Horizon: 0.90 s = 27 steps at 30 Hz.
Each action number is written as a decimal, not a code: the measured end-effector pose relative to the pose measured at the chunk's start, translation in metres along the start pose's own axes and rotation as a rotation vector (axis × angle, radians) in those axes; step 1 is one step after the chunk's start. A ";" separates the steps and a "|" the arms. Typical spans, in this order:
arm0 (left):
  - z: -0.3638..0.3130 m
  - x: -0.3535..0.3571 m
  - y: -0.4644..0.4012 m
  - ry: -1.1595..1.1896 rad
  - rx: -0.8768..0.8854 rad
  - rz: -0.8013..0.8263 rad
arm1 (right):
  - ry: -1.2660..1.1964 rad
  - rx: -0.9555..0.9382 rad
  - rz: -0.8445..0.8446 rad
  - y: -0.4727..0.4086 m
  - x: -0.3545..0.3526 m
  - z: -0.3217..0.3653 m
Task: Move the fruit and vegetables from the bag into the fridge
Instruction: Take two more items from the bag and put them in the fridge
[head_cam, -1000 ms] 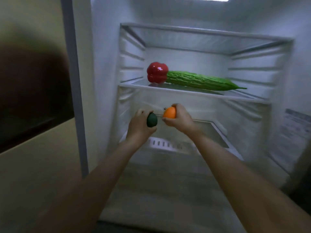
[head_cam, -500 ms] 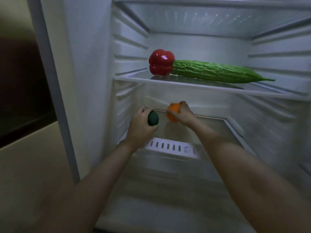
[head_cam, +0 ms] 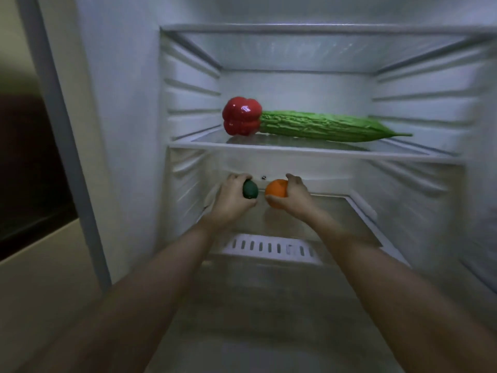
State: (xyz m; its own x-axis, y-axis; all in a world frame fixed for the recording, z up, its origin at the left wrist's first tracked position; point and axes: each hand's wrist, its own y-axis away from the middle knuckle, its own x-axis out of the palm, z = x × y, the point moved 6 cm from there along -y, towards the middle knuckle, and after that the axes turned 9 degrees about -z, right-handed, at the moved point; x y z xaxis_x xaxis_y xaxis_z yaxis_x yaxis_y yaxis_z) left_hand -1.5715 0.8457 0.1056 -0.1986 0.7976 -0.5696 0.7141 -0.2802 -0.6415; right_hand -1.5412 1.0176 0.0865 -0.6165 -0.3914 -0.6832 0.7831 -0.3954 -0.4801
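Both my arms reach into the open fridge, under the glass shelf [head_cam: 295,150]. My left hand [head_cam: 231,199] is shut on a small dark green fruit [head_cam: 250,189]. My right hand [head_cam: 295,196] is shut on an orange [head_cam: 275,192], held just above the lower glass shelf [head_cam: 336,224]. The two fruits sit close side by side, a small gap between them. On the upper glass shelf lie a shiny red bell pepper [head_cam: 242,115] and a long bumpy green bitter gourd [head_cam: 325,126], touching end to end. The bag is out of view.
The fridge's ribbed side walls [head_cam: 188,103] close in left and right. A white vented strip [head_cam: 271,247] runs along the front of the lower shelf. The fridge's outer edge [head_cam: 61,130] and a beige cabinet [head_cam: 35,292] stand at the left.
Both hands have pushed deeper into the fridge with their fruits, down toward the lower shelf. The view has moved closer to the fridge.
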 end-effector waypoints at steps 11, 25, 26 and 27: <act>0.010 0.040 -0.030 -0.070 -0.062 0.144 | 0.100 -0.063 -0.209 0.031 -0.023 0.000; 0.017 0.049 -0.023 -0.174 -0.073 0.171 | 0.141 -0.117 -0.127 0.057 -0.028 0.004; 0.015 0.045 -0.020 -0.193 -0.060 0.164 | 0.154 -0.117 -0.113 0.060 -0.029 0.006; 0.014 0.041 -0.017 -0.207 -0.055 0.159 | 0.170 -0.121 -0.105 0.063 -0.030 0.009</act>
State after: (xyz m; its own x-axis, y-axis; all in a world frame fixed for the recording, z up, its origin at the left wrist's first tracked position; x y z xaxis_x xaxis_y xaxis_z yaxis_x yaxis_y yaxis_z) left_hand -1.6015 0.8752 0.0862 -0.2099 0.6178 -0.7579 0.7816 -0.3597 -0.5096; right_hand -1.4745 0.9972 0.0813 -0.6803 -0.2036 -0.7041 0.7258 -0.3204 -0.6087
